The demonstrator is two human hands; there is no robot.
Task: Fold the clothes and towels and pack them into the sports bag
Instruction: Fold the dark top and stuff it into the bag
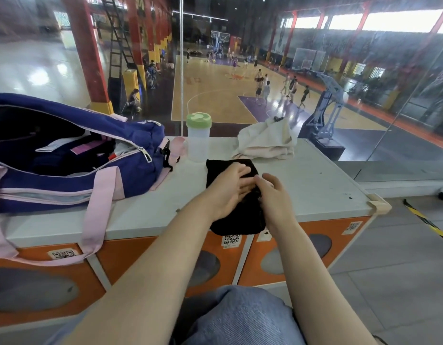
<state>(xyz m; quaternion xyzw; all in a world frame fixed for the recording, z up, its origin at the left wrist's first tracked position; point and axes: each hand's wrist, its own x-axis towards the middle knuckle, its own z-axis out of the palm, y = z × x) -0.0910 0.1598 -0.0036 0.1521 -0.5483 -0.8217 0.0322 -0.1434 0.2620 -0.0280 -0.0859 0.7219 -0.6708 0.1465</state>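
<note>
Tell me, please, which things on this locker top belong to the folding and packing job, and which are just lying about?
Job: black garment under both hands, left hand, right hand; cream cloth; open sports bag.
Lying about: green-lidded bottle.

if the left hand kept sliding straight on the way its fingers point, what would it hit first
The left hand lies on the black cloth, fingers pointing up and right across the cabinet top. Past the cloth's far edge, the first thing in that line looks to be the crumpled cream garment, though depth is unclear.

Occlusions / cutoffs
Sports bag (73,155) cropped at left edge; both hands' fingertips motion-blurred over black cloth (236,215), grip unclear.
</note>
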